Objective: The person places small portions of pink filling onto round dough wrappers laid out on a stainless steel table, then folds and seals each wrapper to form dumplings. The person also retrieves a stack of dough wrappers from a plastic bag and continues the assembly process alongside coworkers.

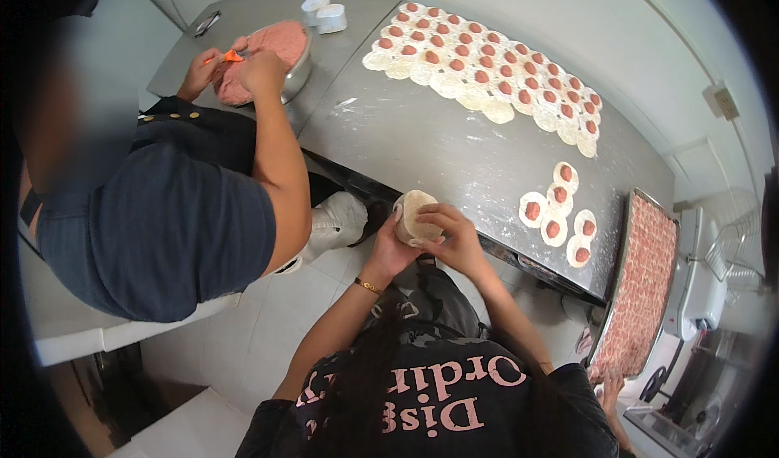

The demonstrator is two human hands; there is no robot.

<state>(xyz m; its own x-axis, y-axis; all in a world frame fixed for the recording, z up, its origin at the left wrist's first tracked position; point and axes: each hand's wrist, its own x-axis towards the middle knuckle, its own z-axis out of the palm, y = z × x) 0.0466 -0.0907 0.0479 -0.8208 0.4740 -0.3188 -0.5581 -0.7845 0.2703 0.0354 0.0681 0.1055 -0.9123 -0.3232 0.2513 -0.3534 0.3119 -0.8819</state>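
Note:
My left hand (393,250) is wrapped round a stack of round dough wrappers (415,212), held just off the table's front edge. With curved fingers, my right hand (456,243) grips the stack's right side, fingertips on the top wrapper and thumb at the lower edge. Beyond my hands, rows of overlapping wrappers (473,95) lie on the steel table, most with a ball of minced meat (482,77) on them. A smaller group of wrappers with meat (554,215) lies nearer, to the right.
On the left a co-worker (162,231) handles an orange tool (233,55) over a steel bowl (299,78) of minced meat. White wrapper stacks (331,18) stand behind it. At right is a full tray (623,275), with another person's hand (610,393) by its near end.

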